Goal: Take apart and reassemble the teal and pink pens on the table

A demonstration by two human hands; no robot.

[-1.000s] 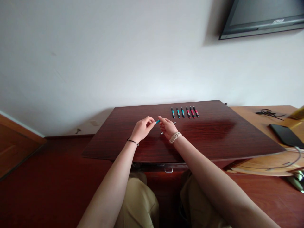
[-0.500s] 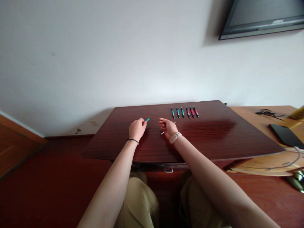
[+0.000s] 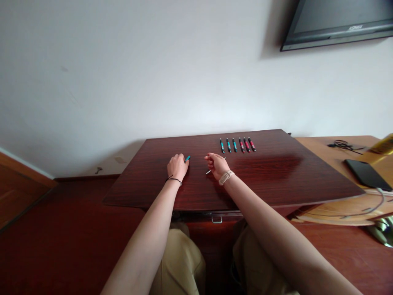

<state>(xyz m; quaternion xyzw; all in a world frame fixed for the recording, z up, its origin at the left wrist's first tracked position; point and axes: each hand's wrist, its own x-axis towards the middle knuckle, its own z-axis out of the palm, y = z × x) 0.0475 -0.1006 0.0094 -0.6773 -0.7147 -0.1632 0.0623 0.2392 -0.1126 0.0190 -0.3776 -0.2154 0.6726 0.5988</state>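
Note:
My left hand (image 3: 177, 166) is closed around a short teal pen piece (image 3: 187, 158), whose end sticks out past the thumb, low over the dark wooden table (image 3: 138, 176). Most of that piece is hidden by the fingers. To its right, my right hand (image 3: 217, 164) is curled with a thin pale rod (image 3: 208, 172) like a pen refill. The rod's two ends show on either side of the hand; the grip on it is hidden. Beyond the right hand lies a row of pens: three teal pens (image 3: 229, 145) on the left and three red pens (image 3: 247, 145) on the right.
To the right, a lighter wooden desk (image 3: 319, 153) holds a black cable (image 3: 344, 145), a black flat device (image 3: 367, 174) and a yellow object (image 3: 382, 148). A television (image 3: 340, 24) hangs on the wall. A drawer handle (image 3: 217, 219) shows below the table's front edge.
My left hand has turned and lowered slightly, with the teal piece now closer to the fingers. The right hand's fingers have drawn a little closer together. The view has shifted slightly.

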